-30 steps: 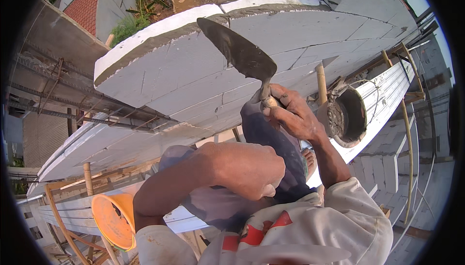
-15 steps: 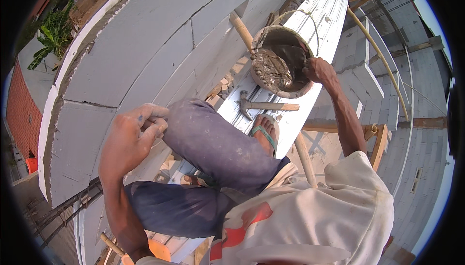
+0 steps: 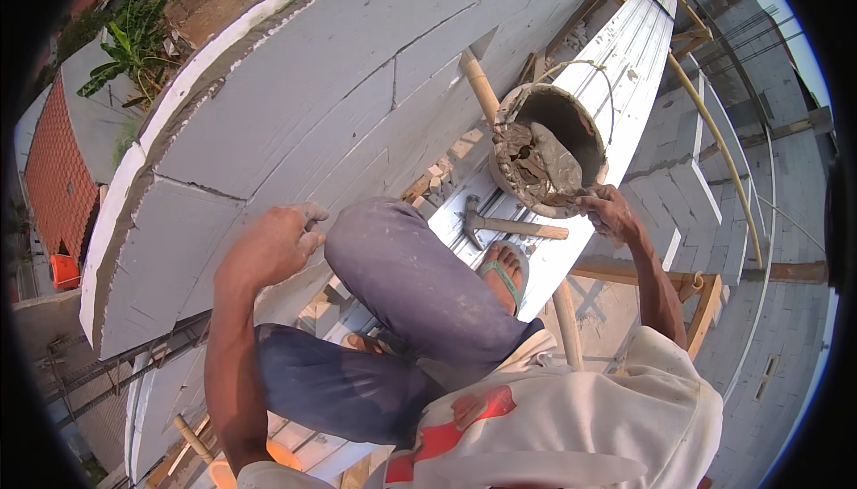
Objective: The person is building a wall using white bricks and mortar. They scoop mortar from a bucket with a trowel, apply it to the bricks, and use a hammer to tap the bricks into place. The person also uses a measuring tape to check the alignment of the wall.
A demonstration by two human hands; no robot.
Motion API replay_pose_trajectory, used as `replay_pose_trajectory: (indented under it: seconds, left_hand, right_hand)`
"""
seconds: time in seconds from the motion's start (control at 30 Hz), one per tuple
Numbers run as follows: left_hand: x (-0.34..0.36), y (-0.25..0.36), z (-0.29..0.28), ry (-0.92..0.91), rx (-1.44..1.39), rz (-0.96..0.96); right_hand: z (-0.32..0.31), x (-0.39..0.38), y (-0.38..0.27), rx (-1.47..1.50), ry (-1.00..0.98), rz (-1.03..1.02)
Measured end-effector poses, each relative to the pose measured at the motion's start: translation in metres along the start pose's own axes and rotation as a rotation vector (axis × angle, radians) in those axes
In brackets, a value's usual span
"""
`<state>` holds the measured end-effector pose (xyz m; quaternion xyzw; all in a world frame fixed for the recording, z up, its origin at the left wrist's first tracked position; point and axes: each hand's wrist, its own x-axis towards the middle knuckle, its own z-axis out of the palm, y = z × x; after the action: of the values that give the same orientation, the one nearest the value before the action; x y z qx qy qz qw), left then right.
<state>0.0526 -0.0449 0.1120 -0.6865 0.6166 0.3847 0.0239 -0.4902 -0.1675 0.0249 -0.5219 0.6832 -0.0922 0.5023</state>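
Observation:
My right hand point(image 3: 610, 213) is closed at the near right rim of a round bucket point(image 3: 596, 132), gripping what looks like a trowel. The trowel's mortar-coated blade point(image 3: 555, 160) seems to lie inside the bucket, over wet grey mortar point(image 3: 527, 170). The fingers hide the handle. My left hand point(image 3: 284, 241) hovers beside my raised knee, before the grey block wall point(image 3: 295, 105). Its fingers are loosely curled, with a gap at the thumb and nothing visible in them. A hammer point(image 3: 513, 226) with a wooden handle rests between the bucket and my sandalled foot point(image 3: 504, 273).
Bucket, hammer and foot are on a narrow, splattered metal plank point(image 3: 638, 29). A wooden pole point(image 3: 480, 87) slants between wall and bucket. Broken block pieces point(image 3: 437, 176) lie along the wall's foot. Timber framing point(image 3: 703, 310) and a lower floor show at the right.
The view has shifted, so the scene sits lower and farther right. A mortar-coated shape now shows more plainly in the bucket. My right hand has turned at the rim; my left fingers have loosened slightly.

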Motion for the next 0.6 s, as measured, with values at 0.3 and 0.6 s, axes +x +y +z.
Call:
replay_pose_trajectory:
  seconds: [0.3, 0.6]
  left_hand:
    - [-0.004, 0.008, 0.008, -0.136, 0.219, 0.116]
    - [-0.028, -0.019, 0.017, -0.058, 0.112, 0.026]
  right_hand:
    - [0.120, -0.096, -0.211, -0.079, -0.284, -0.736]
    - [0.321, -0.202, -0.395, -0.840, -0.034, -1.805]
